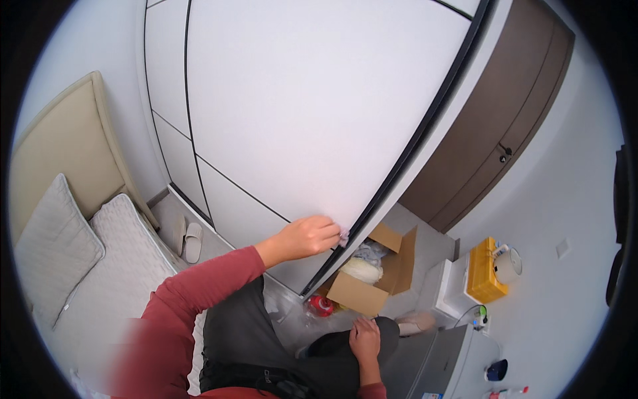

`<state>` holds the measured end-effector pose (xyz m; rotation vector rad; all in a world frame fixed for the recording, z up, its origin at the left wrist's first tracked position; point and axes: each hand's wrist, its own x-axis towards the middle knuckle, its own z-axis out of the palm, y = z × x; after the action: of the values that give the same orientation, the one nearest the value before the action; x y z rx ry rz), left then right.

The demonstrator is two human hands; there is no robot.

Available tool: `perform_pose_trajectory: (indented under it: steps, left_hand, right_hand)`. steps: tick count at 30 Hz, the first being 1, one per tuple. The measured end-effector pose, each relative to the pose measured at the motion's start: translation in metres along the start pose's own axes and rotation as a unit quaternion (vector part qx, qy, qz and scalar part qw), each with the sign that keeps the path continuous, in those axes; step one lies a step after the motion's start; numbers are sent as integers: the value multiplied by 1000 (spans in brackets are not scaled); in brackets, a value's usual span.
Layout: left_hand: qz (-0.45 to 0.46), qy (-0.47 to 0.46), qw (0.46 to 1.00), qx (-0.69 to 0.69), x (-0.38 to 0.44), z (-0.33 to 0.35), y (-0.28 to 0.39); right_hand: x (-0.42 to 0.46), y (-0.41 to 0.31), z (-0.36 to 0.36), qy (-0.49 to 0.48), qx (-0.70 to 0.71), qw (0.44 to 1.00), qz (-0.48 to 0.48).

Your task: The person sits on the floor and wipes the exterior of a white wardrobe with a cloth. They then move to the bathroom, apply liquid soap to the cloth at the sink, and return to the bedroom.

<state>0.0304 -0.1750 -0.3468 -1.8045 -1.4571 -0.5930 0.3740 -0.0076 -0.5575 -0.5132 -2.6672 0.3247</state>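
Note:
My left hand (311, 235) reaches across to the white sliding wardrobe door (319, 109), low down near its right side. Its fingers pinch a small crumpled pale pink cloth or tissue (344, 236), pressed against the dark edge strip (389, 184) of the door. Most of the wad is hidden in the fingers. My right hand (365, 338) lies on my bent knee in dark grey trousers, fingers bent over it, and no object shows in it.
An open cardboard box (359, 297) with bagged items stands beyond the wardrobe edge, a red-capped container (320, 305) beside it. Left is a bed (119, 279) with slippers (193, 243) nearby. At right are a yellow crate (482, 279), a grey cabinet or small fridge (448, 359) and a brown door (493, 109).

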Motion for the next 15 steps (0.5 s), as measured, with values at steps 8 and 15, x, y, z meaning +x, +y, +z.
perform_pose_trajectory:
  steps: [8, 15]
  left_hand:
    - [-104, 27, 994, -27, -52, -2, -23]
    - [-498, 328, 802, -43, -164, -53, -156]
  right_hand:
    - [3, -4, -3, -37, -6, 999, 6]
    - [9, -10, -1, -53, -18, 998, -9]
